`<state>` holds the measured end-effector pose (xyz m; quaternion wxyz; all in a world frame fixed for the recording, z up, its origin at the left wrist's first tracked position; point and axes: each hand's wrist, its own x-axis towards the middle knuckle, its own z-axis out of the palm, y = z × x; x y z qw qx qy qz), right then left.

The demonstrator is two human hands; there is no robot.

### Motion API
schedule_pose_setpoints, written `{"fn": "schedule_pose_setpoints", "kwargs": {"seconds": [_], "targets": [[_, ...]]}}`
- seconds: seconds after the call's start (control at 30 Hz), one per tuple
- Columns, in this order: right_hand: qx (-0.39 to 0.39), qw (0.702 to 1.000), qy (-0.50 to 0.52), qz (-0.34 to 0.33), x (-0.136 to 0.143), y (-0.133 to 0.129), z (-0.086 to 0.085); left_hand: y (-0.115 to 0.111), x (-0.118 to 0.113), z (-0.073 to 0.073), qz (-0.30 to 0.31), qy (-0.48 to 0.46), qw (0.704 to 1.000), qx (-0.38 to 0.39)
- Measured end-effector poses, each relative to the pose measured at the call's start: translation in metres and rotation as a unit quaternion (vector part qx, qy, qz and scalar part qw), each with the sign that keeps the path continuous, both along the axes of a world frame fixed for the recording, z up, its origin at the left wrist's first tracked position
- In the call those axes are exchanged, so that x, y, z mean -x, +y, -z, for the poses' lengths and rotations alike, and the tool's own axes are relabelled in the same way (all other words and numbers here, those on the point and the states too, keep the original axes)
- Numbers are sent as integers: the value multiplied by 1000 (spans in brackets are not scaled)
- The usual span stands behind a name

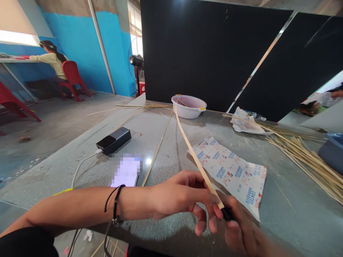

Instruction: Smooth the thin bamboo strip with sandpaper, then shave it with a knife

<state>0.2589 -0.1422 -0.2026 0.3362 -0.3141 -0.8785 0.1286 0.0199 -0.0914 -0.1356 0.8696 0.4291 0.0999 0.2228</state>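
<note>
A long, pale bamboo strip slants from the white basin down to my hands. My left hand pinches it near its lower end between thumb and fingers, the other fingers loosely curled below. Right there, my right hand is closed around a small black object, which meets the strip's end; most of it is hidden by the fingers, so its kind does not show. Under and beyond the strip lies a sheet of abrasive paper, printed side up.
A white basin stands at the table's far edge. Left are a power bank with a cable and a lit phone. Bamboo strips pile at right beside a blue container. A person sits at another table.
</note>
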Motion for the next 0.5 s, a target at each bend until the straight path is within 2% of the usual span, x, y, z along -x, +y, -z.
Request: {"fn": "schedule_pose_setpoints", "kwargs": {"seconds": [0.2, 0.3, 0.4, 0.5], "targets": [[18, 1000, 12, 13, 4, -3, 0, -1, 1, -1, -11, 8, 1000, -20], [15, 999, 28, 7, 10, -4, -7, -3, 1, -2, -21, 21, 999, -35], [55, 998, 42, -5, 17, -3, -17, -4, 1, -1, -25, 19, 999, -45], [90, 994, 41, -50, 24, 0, -27, -2, 2, 2, -24, 11, 998, -48]]}}
